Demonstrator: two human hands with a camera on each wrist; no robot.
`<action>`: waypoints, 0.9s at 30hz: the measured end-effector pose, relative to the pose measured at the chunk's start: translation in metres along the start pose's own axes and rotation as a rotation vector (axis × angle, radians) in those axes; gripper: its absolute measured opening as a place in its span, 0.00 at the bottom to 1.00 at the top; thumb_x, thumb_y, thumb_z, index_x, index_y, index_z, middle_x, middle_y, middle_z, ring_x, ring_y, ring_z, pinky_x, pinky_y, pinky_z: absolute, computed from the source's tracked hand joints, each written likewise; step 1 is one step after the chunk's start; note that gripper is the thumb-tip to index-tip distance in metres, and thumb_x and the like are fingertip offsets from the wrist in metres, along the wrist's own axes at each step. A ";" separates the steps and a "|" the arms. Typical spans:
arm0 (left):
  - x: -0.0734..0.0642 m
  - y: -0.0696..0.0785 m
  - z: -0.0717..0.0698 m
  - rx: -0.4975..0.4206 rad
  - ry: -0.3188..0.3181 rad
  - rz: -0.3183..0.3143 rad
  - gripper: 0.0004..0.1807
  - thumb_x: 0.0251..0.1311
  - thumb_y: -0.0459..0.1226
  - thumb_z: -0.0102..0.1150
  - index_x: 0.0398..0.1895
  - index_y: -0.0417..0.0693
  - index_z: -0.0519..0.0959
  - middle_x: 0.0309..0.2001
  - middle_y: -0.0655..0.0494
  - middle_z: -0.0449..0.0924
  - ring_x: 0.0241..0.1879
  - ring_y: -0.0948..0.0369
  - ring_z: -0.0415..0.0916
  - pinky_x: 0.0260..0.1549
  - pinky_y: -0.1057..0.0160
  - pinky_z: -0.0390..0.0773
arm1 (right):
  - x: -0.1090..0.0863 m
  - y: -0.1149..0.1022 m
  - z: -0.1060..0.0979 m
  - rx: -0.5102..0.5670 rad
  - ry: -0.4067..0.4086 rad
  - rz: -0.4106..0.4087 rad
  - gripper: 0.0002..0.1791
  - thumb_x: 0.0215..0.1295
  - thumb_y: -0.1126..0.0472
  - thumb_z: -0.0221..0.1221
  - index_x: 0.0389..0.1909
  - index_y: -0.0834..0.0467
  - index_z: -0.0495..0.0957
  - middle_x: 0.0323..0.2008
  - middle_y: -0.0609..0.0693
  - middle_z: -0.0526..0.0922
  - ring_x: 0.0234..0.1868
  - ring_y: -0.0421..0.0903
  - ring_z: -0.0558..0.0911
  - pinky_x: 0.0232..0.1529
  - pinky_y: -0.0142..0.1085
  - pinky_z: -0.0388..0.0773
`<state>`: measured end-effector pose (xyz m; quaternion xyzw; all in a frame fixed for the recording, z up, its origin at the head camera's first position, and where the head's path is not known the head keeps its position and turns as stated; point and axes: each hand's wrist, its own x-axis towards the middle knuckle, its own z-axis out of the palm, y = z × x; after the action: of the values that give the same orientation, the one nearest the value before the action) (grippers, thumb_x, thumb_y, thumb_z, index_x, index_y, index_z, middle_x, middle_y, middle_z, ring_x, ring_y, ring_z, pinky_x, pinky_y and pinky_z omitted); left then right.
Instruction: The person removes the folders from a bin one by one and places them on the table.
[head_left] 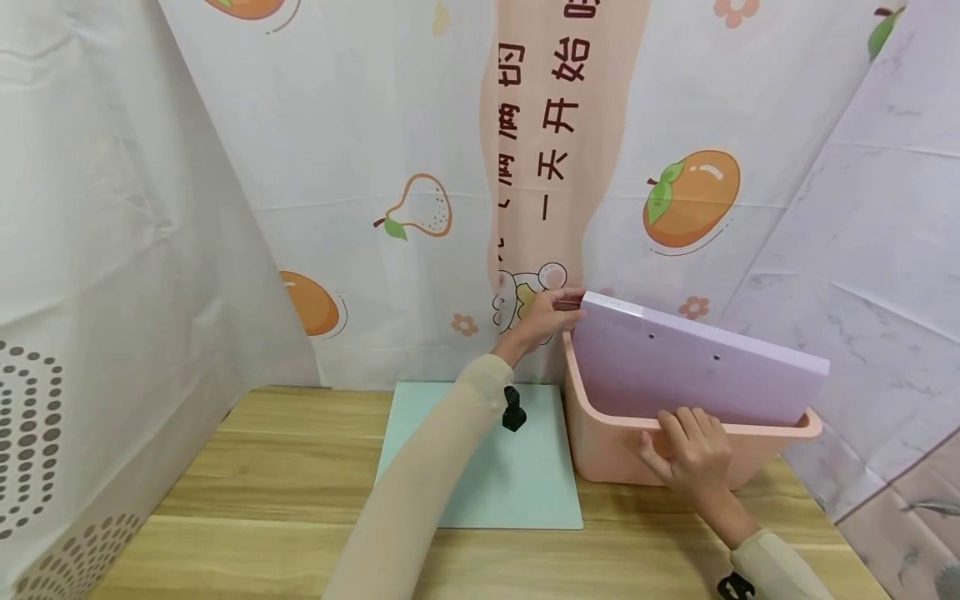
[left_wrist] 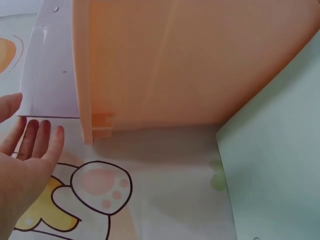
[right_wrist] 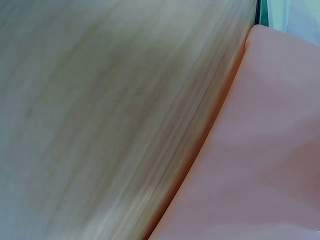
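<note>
A lilac binder [head_left: 697, 367] with a pale spine and two small rivets stands slanted inside a peach-pink plastic bin [head_left: 622, 454], its upper part above the rim. At the binder's left end is my left hand [head_left: 542, 318], fingers extended. In the left wrist view, the thumb and fingertips of this hand [left_wrist: 30, 160] are right at the edge of the binder [left_wrist: 52, 75], beside the bin wall [left_wrist: 150, 65]. My right hand [head_left: 697, 458] grips the bin's front rim, fingers over the top and thumb on the outer wall.
A flat mint-green folder [head_left: 525, 483] lies on the wooden table [head_left: 300, 467] left of the bin. Behind the table hangs a white fruit-print curtain [head_left: 360, 100]. A pale marbled sheet [head_left: 885, 250] hangs on the right.
</note>
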<state>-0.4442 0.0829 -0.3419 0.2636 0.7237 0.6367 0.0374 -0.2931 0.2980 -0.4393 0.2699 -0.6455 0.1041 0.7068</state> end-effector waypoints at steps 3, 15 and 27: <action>0.000 -0.001 0.001 -0.003 -0.006 0.003 0.25 0.67 0.31 0.63 0.67 0.40 0.74 0.63 0.43 0.79 0.64 0.50 0.77 0.60 0.59 0.81 | 0.001 0.000 0.001 -0.002 0.011 -0.002 0.27 0.67 0.48 0.53 0.18 0.68 0.75 0.16 0.59 0.71 0.16 0.58 0.65 0.15 0.49 0.59; 0.000 -0.005 0.002 -0.007 -0.020 0.104 0.27 0.68 0.35 0.65 0.69 0.43 0.74 0.62 0.41 0.80 0.61 0.52 0.79 0.56 0.65 0.81 | 0.002 -0.001 0.001 0.002 0.016 0.000 0.28 0.67 0.47 0.53 0.18 0.68 0.75 0.16 0.59 0.71 0.16 0.58 0.65 0.15 0.49 0.59; -0.003 -0.005 -0.002 -0.031 -0.017 0.100 0.25 0.66 0.37 0.68 0.66 0.49 0.79 0.56 0.44 0.84 0.50 0.63 0.81 0.51 0.59 0.86 | 0.000 0.000 0.001 -0.006 0.002 -0.002 0.28 0.67 0.48 0.53 0.18 0.68 0.75 0.16 0.59 0.71 0.16 0.58 0.66 0.16 0.50 0.59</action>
<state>-0.4438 0.0794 -0.3474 0.3040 0.6994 0.6467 0.0158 -0.2941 0.2978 -0.4391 0.2685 -0.6447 0.1018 0.7084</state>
